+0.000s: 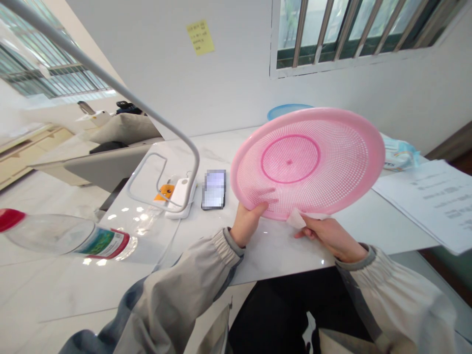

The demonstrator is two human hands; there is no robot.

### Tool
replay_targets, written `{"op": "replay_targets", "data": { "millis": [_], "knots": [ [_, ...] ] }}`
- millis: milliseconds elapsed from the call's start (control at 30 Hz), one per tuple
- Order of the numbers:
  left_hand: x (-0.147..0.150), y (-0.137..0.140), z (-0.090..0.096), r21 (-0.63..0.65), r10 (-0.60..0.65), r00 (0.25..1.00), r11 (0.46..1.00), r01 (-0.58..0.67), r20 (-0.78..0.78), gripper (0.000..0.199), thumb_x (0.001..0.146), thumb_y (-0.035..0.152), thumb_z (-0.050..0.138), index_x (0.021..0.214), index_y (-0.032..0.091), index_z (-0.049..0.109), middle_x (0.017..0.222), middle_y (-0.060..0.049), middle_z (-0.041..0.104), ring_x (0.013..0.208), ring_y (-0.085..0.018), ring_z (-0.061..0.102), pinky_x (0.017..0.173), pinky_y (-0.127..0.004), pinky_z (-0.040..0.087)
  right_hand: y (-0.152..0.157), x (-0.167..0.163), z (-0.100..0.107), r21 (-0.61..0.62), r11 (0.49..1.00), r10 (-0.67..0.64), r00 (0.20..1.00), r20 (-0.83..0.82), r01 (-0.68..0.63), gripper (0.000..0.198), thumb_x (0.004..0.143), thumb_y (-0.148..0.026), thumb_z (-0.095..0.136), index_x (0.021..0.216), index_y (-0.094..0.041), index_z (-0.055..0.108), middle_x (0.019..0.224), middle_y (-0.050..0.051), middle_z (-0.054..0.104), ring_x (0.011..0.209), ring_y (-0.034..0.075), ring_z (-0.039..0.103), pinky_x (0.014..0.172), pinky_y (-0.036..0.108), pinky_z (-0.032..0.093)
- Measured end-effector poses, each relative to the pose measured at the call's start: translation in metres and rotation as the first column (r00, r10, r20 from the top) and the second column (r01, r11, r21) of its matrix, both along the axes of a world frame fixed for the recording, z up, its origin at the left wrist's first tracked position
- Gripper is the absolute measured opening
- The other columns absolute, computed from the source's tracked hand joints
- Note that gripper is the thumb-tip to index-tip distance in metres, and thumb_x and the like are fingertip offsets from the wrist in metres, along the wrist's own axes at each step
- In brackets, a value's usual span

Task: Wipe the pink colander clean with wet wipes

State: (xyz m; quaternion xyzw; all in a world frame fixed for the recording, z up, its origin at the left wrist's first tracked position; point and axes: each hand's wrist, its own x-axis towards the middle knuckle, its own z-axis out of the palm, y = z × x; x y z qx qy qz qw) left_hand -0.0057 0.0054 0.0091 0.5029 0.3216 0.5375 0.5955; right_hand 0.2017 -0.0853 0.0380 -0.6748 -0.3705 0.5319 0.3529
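A round pink plastic sieve basket [339, 147] is held up above the white table, tilted so that its inside faces me. My left hand [249, 221] grips its lower left edge, thumb on the near side and fingers showing faintly through the mesh behind. In my right hand [330, 236] a white wipe [296, 219] is pinched between thumb and fingers. That wipe touches the basket's bottom rim. Part of a blue basket rim [289, 110] shows behind the pink one, against the wall.
On the table [265, 255] lie a phone [214, 190], a white lamp base [181, 196] and printed sheets [431, 201]. A blue-white packet [400, 153] sits behind the sheets. A bottle with a red cap [66, 233] is at left. The lamp's grey arm [147, 113] arches overhead.
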Motion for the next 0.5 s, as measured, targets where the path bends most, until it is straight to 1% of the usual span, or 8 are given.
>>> {"op": "replay_targets", "data": {
  "millis": [233,500],
  "knots": [
    [-0.0004,0.0004,-0.0036,0.0,-0.011,1.0,1.0,0.011,-0.012,0.039,0.084,0.022,0.086,0.124,0.019,0.083,0.137,-0.013,0.08,0.132,-0.034,0.073,0.124,-0.057,0.051,-0.0002,0.0,-0.0003,0.004,1.0,-0.008,1.0,-0.005,0.008,0.065,0.072,-0.081,0.078,0.047,-0.028,0.051,0.056,-0.001,0.049,0.084,0.032,0.078,0.097,0.041,0.051],
    [0.0008,0.0,-0.0007,0.0,-0.037,0.999,0.999,0.037,0.002,0.039,0.084,0.022,0.086,0.122,0.02,0.084,0.132,-0.012,0.082,0.128,-0.032,0.075,0.121,-0.054,0.054,0.0,0.0012,-0.0051,0.02,1.0,0.001,1.0,-0.029,0.0,0.066,0.072,-0.083,0.078,0.047,-0.027,0.052,0.056,-0.001,0.049,0.082,0.031,0.078,0.096,0.041,0.05]
  ]
}}
